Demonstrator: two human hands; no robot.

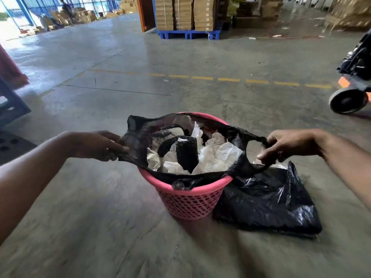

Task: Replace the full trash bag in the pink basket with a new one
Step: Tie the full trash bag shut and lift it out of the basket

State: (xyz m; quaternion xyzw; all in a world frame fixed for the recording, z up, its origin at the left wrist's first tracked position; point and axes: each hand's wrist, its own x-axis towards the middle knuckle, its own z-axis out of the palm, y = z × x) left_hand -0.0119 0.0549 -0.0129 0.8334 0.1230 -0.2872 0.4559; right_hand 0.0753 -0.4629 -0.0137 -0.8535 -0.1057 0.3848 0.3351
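Pink basket (188,203): upright on the concrete floor (100,227), low in the middle of the view, perforated wall facing the camera.
Full trash bag (140,137): black, lining the basket, rim pulled up and outward off most of the top edge; one fold draped over the near rim.
Contents: crumpled white paper (216,155) piled to the top, with a dark rolled cylinder (186,155) tilted among it.
Left hand (98,146): closed on the left edge of the bag, fingers curled under the plastic, thumb on top, held just left of the basket.
Right hand (289,145): pinched shut on the right handle loop of the bag, stretched out past the basket's right side.
New bag (269,203): black, flat and folded on the floor, touching the basket's right side, below the right hand.
Floor markings: dashed yellow line (228,79) across the middle distance.
Background: stacked cardboard boxes (184,13) on a blue pallet (188,34); a wheeled cart (349,101) at the right edge, blurred.
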